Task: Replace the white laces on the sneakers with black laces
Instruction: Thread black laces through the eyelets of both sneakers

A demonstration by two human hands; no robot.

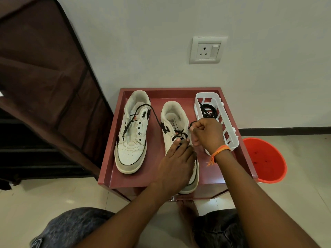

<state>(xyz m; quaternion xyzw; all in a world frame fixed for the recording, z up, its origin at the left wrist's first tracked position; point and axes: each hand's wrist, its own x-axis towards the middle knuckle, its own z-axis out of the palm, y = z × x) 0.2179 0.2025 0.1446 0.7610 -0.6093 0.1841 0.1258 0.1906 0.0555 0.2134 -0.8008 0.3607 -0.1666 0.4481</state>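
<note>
Left hand (176,158) spread flat, pinning right sneaker (180,133); right hand (207,135) pinching black lace (155,119). Probably best pulling snug, keeping lace untwisted through each eyelet.

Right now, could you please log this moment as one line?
left hand: presses right sneaker | right hand: pinches black lace | left sneaker: part-laced
</note>
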